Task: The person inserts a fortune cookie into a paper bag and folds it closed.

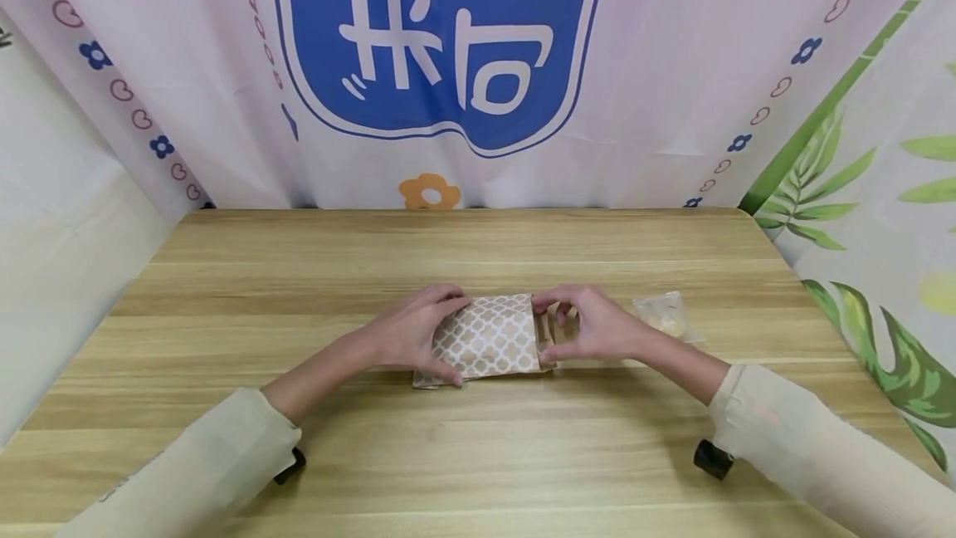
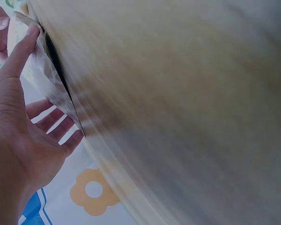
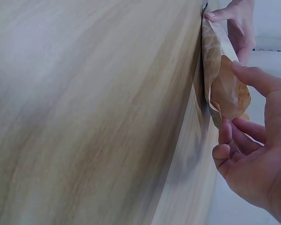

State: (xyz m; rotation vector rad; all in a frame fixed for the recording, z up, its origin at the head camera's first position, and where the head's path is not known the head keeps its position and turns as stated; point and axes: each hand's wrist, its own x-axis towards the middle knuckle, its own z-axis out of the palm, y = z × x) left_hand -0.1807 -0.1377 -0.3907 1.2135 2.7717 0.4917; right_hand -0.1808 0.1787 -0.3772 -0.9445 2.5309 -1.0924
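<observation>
A flat paper bag (image 1: 489,335) with a tan and white lattice print lies on the table, its mouth toward the right. My left hand (image 1: 412,334) holds its closed end, thumb on the near side and fingers at the far side. At the mouth, my right hand (image 1: 597,326) grips the rim between thumb and fingertips. The right wrist view shows the brown inside of the bag (image 3: 225,86) between the parted edges. What the bag contains, if anything, cannot be made out.
A small clear plastic packet (image 1: 668,318) with something pale yellow in it lies right of my right hand, partly behind the wrist. The wooden table (image 1: 478,455) ends at a printed curtain (image 1: 642,148) along the back.
</observation>
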